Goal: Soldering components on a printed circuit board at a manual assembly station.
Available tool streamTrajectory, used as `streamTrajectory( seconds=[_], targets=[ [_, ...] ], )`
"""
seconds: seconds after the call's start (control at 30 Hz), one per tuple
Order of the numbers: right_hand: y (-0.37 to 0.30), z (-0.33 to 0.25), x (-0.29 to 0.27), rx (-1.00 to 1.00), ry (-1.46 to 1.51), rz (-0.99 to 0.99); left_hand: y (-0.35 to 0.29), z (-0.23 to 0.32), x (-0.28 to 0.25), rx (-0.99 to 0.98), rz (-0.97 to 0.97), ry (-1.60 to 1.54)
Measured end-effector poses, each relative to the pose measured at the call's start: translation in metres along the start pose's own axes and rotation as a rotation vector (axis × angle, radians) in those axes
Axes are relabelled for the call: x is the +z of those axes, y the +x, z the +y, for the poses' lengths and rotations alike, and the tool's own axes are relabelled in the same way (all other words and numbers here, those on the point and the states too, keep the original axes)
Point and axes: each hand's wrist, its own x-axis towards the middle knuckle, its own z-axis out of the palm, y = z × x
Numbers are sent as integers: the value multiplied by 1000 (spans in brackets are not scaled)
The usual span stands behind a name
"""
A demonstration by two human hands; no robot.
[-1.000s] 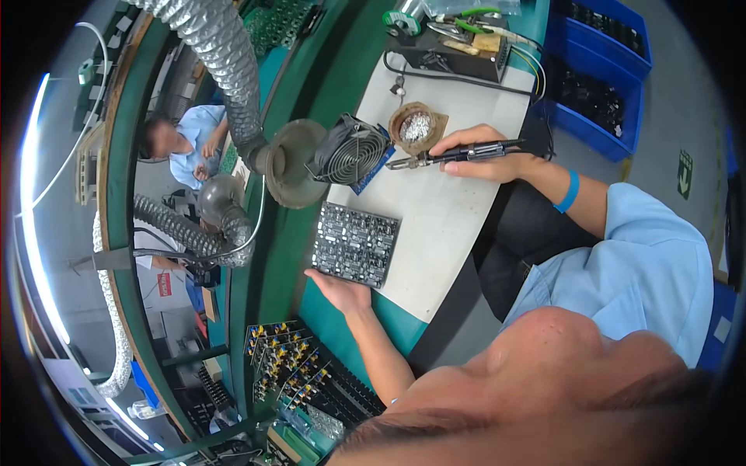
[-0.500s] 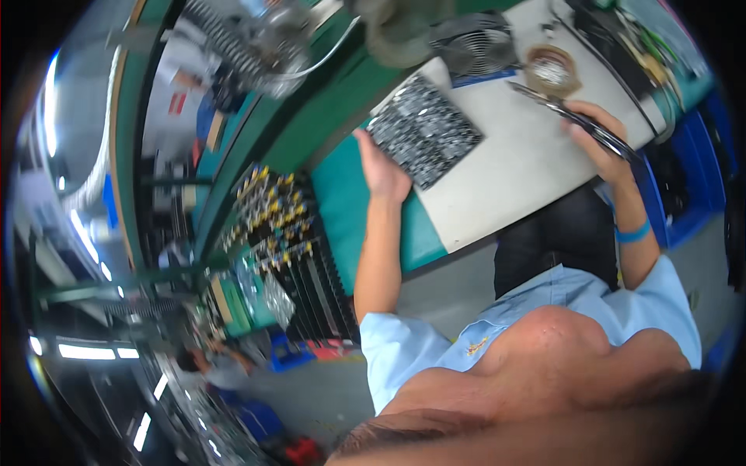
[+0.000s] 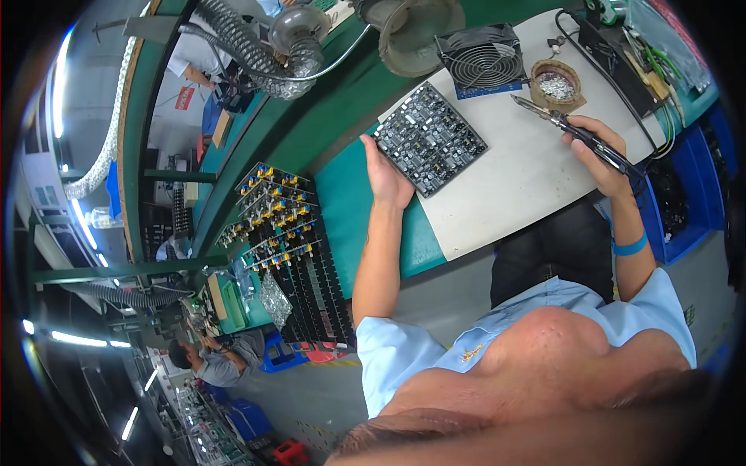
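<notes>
Head view has swung leftward, and the right hand (image 3: 608, 177), grip closed round the soldering iron (image 3: 577, 130), should keep its tip clear of the left hand (image 3: 390, 183), grip unclear, touching the circuit board (image 3: 431, 140) at the left of the white sheet (image 3: 497, 202)

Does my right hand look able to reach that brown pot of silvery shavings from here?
Probably yes: the right hand, though busy holding the soldering iron, is close beside the open-topped brown pot, and nothing else visible stands between them.
</notes>
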Motion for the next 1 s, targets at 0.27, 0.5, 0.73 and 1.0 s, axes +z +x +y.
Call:
streamTrajectory(
  seconds=[0.27, 0.5, 0.73, 1.0],
  targets=[
    [-1, -6, -8, -63, -33, 8, 8, -7, 1, 11, 46, 47],
    [2, 1, -1, -193, -66, 41, 0, -3, 7, 49, 137, 178],
    [2, -2, -1, -149, -64, 15, -2, 0, 2, 13, 91, 160],
    [-2, -7, -7, -110, -74, 20, 1, -5, 6, 19, 101, 165]
  ],
)
